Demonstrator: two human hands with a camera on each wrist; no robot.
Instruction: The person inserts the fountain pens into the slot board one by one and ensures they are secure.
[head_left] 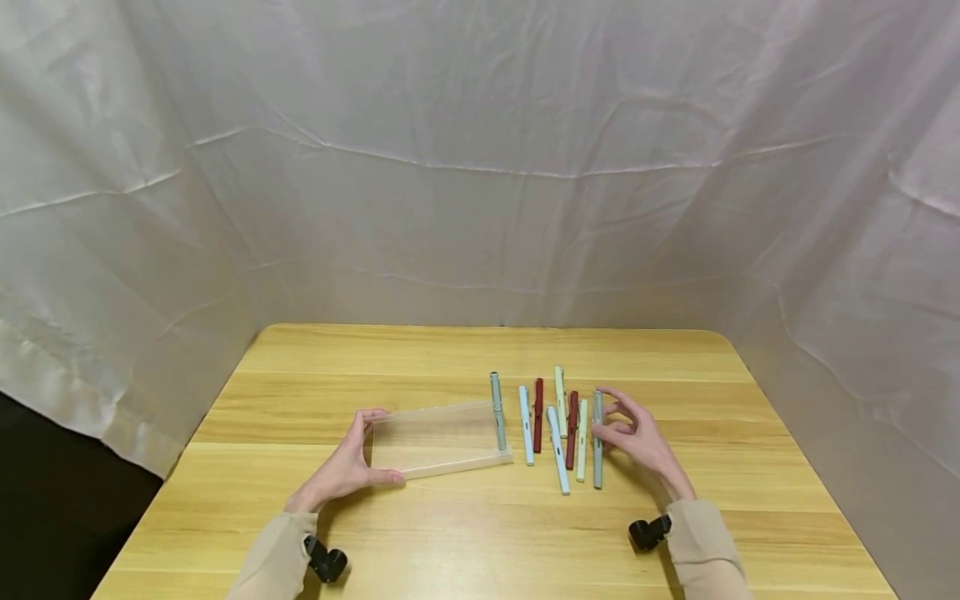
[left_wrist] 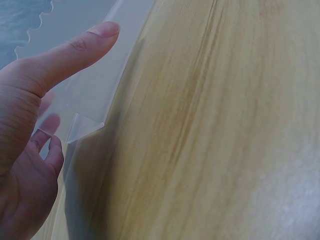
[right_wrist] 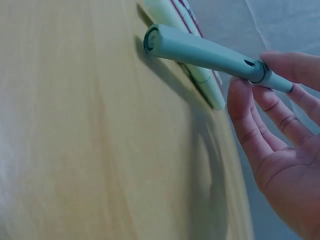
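Observation:
My left hand (head_left: 348, 462) grips the left end of a clear plastic tray (head_left: 442, 470), its thumb on the near edge and fingers at the far one. In the left wrist view, a row of wavy notches shows along part of the tray (left_wrist: 95, 95). One grey-green pen (head_left: 498, 412) lies across the tray's right end. On the right, my right hand (head_left: 637, 433) pinches another grey-green pen (head_left: 597, 458) between thumb and fingers. The right wrist view shows this pen (right_wrist: 205, 52) lifted off the tabletop, its shadow beneath.
Between tray and right hand lie two light blue pens (head_left: 527, 425) (head_left: 558, 450), two dark red pens (head_left: 538, 417) (head_left: 572, 433) and two pale green pens (head_left: 560, 404) (head_left: 582, 442). All rest on a wooden table (head_left: 480, 542). Pale curtains (head_left: 480, 217) hang behind and beside it.

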